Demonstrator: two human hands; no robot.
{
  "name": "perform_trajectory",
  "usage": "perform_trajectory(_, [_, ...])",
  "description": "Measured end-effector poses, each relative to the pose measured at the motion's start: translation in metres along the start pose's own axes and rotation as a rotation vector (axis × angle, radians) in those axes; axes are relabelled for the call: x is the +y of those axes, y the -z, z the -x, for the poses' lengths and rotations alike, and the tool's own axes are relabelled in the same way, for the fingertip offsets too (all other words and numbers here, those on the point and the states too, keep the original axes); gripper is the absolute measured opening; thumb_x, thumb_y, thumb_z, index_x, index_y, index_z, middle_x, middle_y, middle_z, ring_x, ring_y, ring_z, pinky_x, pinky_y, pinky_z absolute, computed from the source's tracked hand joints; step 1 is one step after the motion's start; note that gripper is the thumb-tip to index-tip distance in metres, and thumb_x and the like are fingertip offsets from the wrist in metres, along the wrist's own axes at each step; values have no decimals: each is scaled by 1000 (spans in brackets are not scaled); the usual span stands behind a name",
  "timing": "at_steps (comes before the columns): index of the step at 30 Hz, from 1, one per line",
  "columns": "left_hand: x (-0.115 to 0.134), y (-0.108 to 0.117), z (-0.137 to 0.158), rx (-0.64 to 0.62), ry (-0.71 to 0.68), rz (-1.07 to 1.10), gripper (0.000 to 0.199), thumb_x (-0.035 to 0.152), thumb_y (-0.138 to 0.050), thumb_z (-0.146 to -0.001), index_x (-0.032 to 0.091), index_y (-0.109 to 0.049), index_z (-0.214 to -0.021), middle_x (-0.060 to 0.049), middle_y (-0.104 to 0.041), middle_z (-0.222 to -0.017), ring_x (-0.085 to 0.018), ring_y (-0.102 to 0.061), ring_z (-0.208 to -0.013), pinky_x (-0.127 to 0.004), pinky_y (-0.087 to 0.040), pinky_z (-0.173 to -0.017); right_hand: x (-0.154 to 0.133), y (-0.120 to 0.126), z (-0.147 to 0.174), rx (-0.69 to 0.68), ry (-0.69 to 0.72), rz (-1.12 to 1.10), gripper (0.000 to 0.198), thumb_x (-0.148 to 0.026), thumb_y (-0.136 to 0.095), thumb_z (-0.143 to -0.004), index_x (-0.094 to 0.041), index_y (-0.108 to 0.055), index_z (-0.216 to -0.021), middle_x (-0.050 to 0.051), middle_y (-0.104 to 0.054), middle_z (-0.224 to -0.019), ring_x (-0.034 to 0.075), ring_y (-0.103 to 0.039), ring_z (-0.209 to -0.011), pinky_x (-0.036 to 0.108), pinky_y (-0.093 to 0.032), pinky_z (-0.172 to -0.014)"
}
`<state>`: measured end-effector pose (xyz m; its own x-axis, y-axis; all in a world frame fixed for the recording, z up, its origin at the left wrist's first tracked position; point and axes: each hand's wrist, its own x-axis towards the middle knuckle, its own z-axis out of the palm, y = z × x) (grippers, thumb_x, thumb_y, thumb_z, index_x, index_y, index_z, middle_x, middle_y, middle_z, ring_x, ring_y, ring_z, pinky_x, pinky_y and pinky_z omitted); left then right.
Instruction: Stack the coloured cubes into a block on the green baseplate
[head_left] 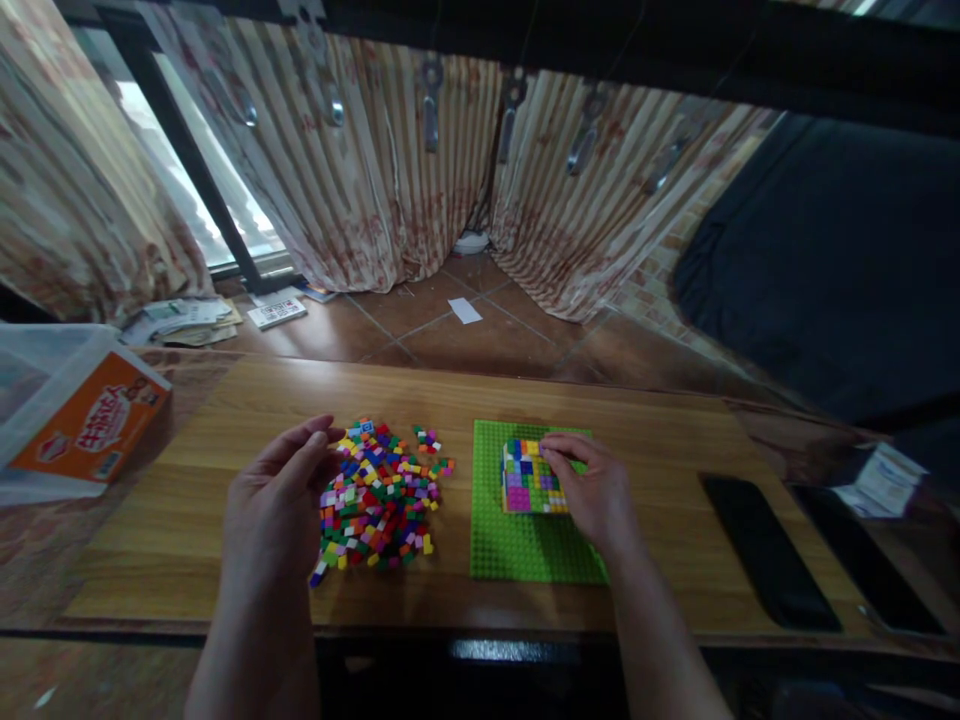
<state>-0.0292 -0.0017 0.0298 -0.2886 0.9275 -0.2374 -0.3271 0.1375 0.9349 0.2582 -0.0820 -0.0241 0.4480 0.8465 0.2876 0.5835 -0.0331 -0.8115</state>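
Note:
A rectangular build of multicoloured toy bricks point(519, 497) stands on a green studded baseplate point(495, 555). At its back right corner, my right hand point(592, 490) pinches a small toy brick against the top, with a hint of purple at the fingertips; the hand hides part of the build's right side. My left hand point(274, 495) hovers at the left edge of a loose pile of small toy bricks point(379, 500), fingers loosely curled and thumb slightly apart, with nothing visible in it. The pile mixes many colours, and a light blue piece point(362, 429) lies at its back.
A translucent plastic box point(56, 335) with an orange label stands at the left end of the wooden table point(172, 500). Two dark flat objects, one a black slab point(769, 550), lie to the right. Papers point(184, 320) rest beyond the table, near striped curtains point(375, 180).

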Motion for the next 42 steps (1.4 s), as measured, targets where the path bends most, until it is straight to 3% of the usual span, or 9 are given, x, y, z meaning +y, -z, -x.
perform_trajectory(7, [3,-1,2,-9,5,0,35,26,-84,-53,15,-75,-85,-2,-72,-75,-7,-59,-59,-15,-47,-54,7,-3,-3,-37,-90,-112,19,-39,-68,-81,-23,-78,-82,5,-77,-93,23,-68,-92,44,-52,-91])
perform_trajectory(14, [4,-2,4,-3,21,6,35,26,-83,-52,14,-75,-84,-2,-72,-74,-8,-60,-61,-15,-48,-56,2,2,-10,-100,-122,-102,45,-36,-68,-80,-23,-68,-124,1,-77,-90,20,-70,-88,44,-50,-95])
perform_trajectory(17, [4,-2,5,-7,18,-2,35,26,-83,-53,14,-74,-84,-2,-72,-75,-8,-59,-62,-16,-47,-57,2,4,-13,-145,-90,-42,50,-35,-67,-81,-25,-64,-130,1,-76,-90,21,-69,-92,46,-48,-97])
perform_trajectory(27, [6,-1,5,-16,23,-17,38,30,-83,-51,14,-73,-83,-2,-70,-74,-8,-56,-60,-19,-44,-57,10,5,-10,-160,-67,-100,52,-36,-67,-82,-26,-60,-133,2,-76,-98,21,-68,-94,47,-50,-96])
perform_trajectory(31, [6,4,3,3,10,-1,38,30,-83,-53,14,-73,-85,-2,-71,-76,-9,-57,-60,-20,-44,-58,12,12,-12,6,-90,-216,52,-40,-71,-80,-24,-63,-129,9,-73,-117,23,-67,-105,47,-51,-95])
perform_trajectory(34, [6,9,1,2,3,18,37,30,-84,-53,14,-73,-85,-2,-71,-76,-8,-57,-60,-19,-44,-58,4,16,-12,201,-130,-310,44,-42,-72,-80,-22,-68,-119,9,-74,-111,22,-69,-101,45,-52,-94])
perform_trajectory(37, [7,13,0,6,-26,37,36,31,-83,-56,14,-74,-86,-2,-71,-77,-8,-57,-60,-20,-45,-59,-12,11,-6,288,-165,-318,37,-42,-76,-77,-21,-73,-107,8,-76,-100,21,-70,-92,43,-55,-89])
perform_trajectory(40, [8,18,-1,29,-55,72,34,31,-82,-57,14,-73,-86,-3,-71,-79,-8,-57,-60,-21,-46,-60,-32,-4,9,233,-137,-294,28,-41,-75,-79,-22,-75,-100,6,-76,-94,21,-71,-84,42,-58,-82])
perform_trajectory(42, [9,20,-2,55,-69,95,33,30,-82,-58,14,-73,-85,-3,-71,-79,-8,-56,-59,-21,-45,-60,-45,-19,23,86,-42,-237,21,-39,-72,-82,-25,-76,-97,5,-76,-94,22,-71,-86,42,-58,-82])
